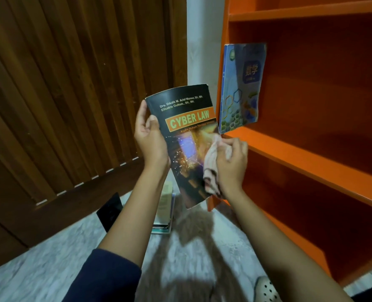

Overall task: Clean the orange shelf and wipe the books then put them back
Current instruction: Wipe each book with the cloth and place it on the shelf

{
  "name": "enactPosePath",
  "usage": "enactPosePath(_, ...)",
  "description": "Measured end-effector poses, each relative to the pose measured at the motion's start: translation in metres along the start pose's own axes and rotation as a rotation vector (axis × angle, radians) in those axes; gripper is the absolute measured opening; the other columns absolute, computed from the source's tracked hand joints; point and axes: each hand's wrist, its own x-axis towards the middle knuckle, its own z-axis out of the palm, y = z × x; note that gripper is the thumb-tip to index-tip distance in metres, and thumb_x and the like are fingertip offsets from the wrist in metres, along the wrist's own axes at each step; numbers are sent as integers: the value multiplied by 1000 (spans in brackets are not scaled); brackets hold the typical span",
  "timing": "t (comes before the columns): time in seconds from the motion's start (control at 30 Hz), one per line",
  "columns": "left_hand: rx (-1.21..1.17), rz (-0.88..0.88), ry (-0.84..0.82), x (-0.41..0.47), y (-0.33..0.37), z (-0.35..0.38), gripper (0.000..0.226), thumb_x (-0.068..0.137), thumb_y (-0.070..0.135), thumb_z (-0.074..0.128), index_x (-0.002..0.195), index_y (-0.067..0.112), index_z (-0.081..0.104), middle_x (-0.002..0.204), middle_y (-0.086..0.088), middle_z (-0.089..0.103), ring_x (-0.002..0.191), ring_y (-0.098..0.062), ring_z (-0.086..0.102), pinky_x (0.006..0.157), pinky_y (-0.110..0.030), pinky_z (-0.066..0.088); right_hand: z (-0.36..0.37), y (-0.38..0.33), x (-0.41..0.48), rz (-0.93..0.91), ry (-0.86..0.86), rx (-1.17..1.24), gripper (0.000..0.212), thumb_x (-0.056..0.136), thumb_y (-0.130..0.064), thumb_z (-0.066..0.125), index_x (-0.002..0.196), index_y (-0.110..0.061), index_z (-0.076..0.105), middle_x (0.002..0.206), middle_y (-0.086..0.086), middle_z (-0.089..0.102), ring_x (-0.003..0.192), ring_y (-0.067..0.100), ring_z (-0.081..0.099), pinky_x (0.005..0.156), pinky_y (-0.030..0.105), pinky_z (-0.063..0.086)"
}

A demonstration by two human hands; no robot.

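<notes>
Paperback book (186, 136) sits at frame centre, held in the air in front of the orange shelf (311, 164), front cover facing the camera and top edge tilted toward 1 o'clock. Cover text: orange band reading "CYBER LAW"; above it, in white on black, "Drs. Dikdik M. Arief Mansur, SH., MH." and "Elisatris Gultom., SH., MH."; the subtitle under the band starts "Aspek Hukum", rest too blurred to read. Left hand (150, 140) grips the book's 9 o'clock edge, thumb on the cover and fingers wrapped behind. Right hand (231, 164) has its fingers clenched round a bunched pale pink cloth (210, 173), which is pressed on the cover's lower 3 o'clock side. Shelf fills the 3 o'clock side of the frame, with several orange boards. A blue book (242, 88) stands upright at 1 o'clock on the middle board, against the shelf's side panel, with Chinese characters "数学" and a hexagon pattern on the cover. At 6 o'clock, under the left forearm, a stack of books (165, 210) lies on the pale floor (39, 269); titles unreadable. A black flat object (110, 211) lies just beside the stack at 7 o'clock. Dark slatted wooden door (61, 94) from 9 to 11 o'clock. Navy sleeve (106, 277) on the left arm, perforated light shoe (265, 288) at 5 o'clock.
</notes>
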Motion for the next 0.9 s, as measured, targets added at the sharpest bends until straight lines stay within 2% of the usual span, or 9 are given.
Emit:
enactPosePath(0.1,9,14,50,11,-1,0,39,98,7,43,137,16,42,126,-7,59,97,-12,66,77,-29,57,8,-8,-36,-336,-227,45,13,91,-19,52,87,-8,56,95,7,50,82,8,46,68,12,38)
enactPosePath(0.2,20,32,78,19,2,-4,39,99,6,42,137,17,43,130,-9,58,103,-16,65,76,-28,57,4,4,-49,-510,-352,-6,12,92,-23,49,90,-12,54,94,5,50,81,15,51,62,25,41)
enactPosePath(0.37,-23,-3,28,25,7,-8,40,98,8,44,137,17,44,130,-8,58,107,-21,64,83,-35,57,-14,20,-12,-51,-281,27,6,92,-19,53,95,-14,55,98,-2,51,89,8,51,70,18,39)
enactPosePath(0.43,-11,-15,-49,24,7,-3,39,98,9,43,136,18,45,128,-6,59,105,-18,64,82,-34,57,-23,14,9,109,-399,142,20,93,-11,54,112,-15,52,108,-6,52,98,4,52,70,4,39)
enactPosePath(0.6,66,37,-268,24,2,31,37,98,11,44,133,21,45,131,-9,57,111,-23,62,83,-32,56,-41,-6,75,312,-649,335,45,93,-6,52,135,-18,40,113,-8,50,96,-1,52,62,-1,43)
enactPosePath(0.67,106,97,-329,26,-3,51,38,98,9,42,135,19,42,136,-9,52,112,-19,61,80,-25,56,-45,-8,98,329,-581,368,42,92,-3,54,130,-16,45,120,-1,54,101,9,57,77,8,48)
enactPosePath(0.73,121,154,-360,28,-11,74,38,100,8,39,136,21,40,133,1,50,106,-4,62,74,-18,55,-48,-4,118,318,-460,413,38,89,0,56,124,-15,50,123,8,59,107,22,60,93,33,50)
enactPosePath(0.8,129,195,-373,32,-25,95,38,101,10,37,133,28,39,130,7,49,105,2,61,74,-17,54,-50,2,135,264,-355,388,39,89,-1,57,124,-16,48,115,4,61,107,23,61,92,40,51)
enactPosePath(0.9,115,199,-372,40,-50,125,39,102,13,35,127,43,37,141,3,45,118,-10,56,84,-27,56,-51,16,164,176,-257,368,37,90,-3,57,116,-26,46,116,5,60,105,23,61,86,42,54)
